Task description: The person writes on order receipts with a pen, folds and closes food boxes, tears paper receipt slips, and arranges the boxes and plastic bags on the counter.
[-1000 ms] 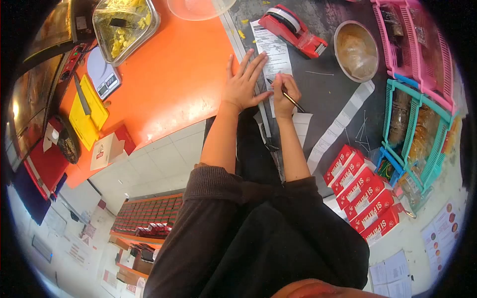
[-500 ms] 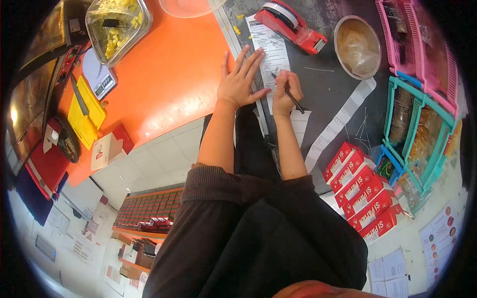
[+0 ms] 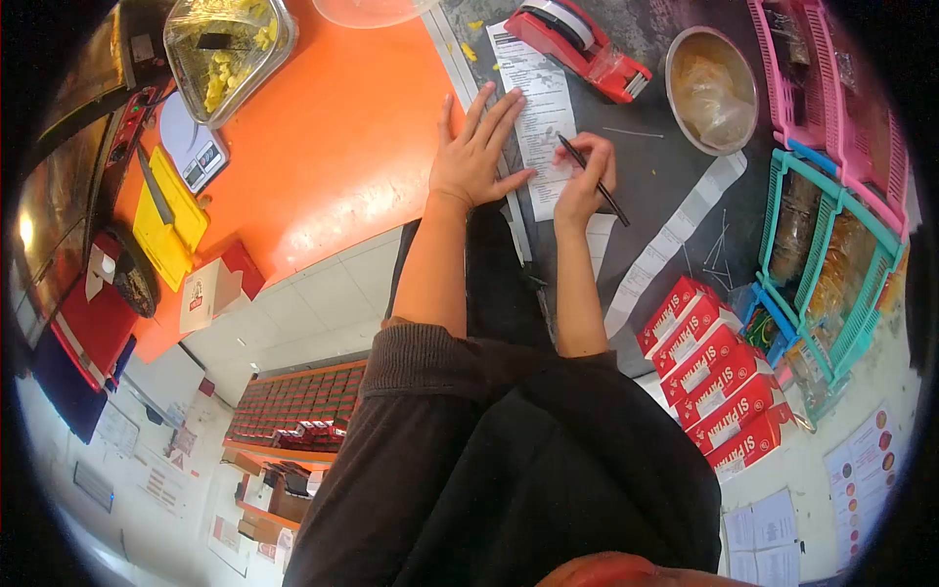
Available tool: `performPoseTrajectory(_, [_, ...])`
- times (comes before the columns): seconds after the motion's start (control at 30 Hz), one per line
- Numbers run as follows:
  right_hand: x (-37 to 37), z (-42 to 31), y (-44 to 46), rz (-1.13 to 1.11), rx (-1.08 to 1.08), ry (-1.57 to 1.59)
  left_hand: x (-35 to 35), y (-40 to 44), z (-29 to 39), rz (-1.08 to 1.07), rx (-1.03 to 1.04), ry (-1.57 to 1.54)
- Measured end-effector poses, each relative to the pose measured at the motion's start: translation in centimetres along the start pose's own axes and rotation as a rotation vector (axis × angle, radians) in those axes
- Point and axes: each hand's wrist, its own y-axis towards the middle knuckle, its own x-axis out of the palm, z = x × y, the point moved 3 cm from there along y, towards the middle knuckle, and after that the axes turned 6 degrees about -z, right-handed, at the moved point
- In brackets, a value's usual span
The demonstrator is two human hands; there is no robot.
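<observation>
A printed paper slip (image 3: 538, 103) lies along the dark worktop, its left edge under the fingertips of my left hand (image 3: 474, 157). That hand rests flat with the fingers spread, partly over the orange surface. My right hand (image 3: 585, 186) is closed around a black pen (image 3: 608, 193), whose tip points at the slip's right side. Beneath my right wrist, part of another white paper (image 3: 599, 240) shows. A long curled receipt strip (image 3: 675, 235) lies to the right of that hand. Above the slip sits a red tape dispenser (image 3: 577, 49).
A metal bowl (image 3: 712, 93) holds a plastic bag. Pink (image 3: 846, 127) and teal baskets (image 3: 831, 264) line the right side, above several red boxes (image 3: 724, 391). On the orange counter (image 3: 333, 147) are a plastic tray (image 3: 220, 108), a scale (image 3: 201, 161) and a knife (image 3: 156, 191) on a yellow board (image 3: 176, 235).
My right hand has moved slightly right and down with the pen, uncovering more of the slip. My left hand stays spread on the slip's edge.
</observation>
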Motion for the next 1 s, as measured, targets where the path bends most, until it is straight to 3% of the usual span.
performPoseTrajectory(0.1, [-0.2, 0.1, -0.4, -0.134, -0.032, -0.104, -0.1, 0.1, 0.2, 0.003, 0.003, 0.009])
performPoseTrajectory(0.17, [-0.5, 0.9, -0.7, -0.169, -0.117, -0.407, -0.1, 0.1, 0.1, -0.001, -0.004, -0.003])
performPoseTrajectory(0.23, [-0.6, 1.4, -1.0, -0.119, -0.024, -0.334, -0.1, 0.2, 0.1, -0.001, -0.005, -0.004])
performPoseTrajectory(0.43, [-0.9, 1.8, -1.2, -0.066, -0.152, -0.469, 0.0, 0.1, 0.0, -0.013, -0.007, 0.01])
performPoseTrajectory(0.53, [-1.0, 1.8, -1.2, 0.062, -0.146, -0.459, 0.1, 0.1, 0.0, -0.009, -0.009, 0.016])
performPoseTrajectory(0.6, [-1.2, 1.8, -1.3, 0.114, -0.035, -0.34, 0.1, 0.1, -0.1, -0.013, -0.013, 0.021])
performPoseTrajectory(0.8, [0.2, 1.1, -1.2, -0.11, -0.198, -0.574, 0.2, 0.1, 0.0, -0.015, -0.015, 0.021])
performPoseTrajectory(0.93, [0.4, 0.3, -1.0, -0.095, -0.237, -0.597, 0.3, 0.1, -0.1, 0.002, -0.006, 0.006])
performPoseTrajectory(1.0, [-0.3, 0.9, -1.1, 0.021, -0.045, -0.468, 0.3, 0.1, -0.1, 0.005, -0.005, 0.005])
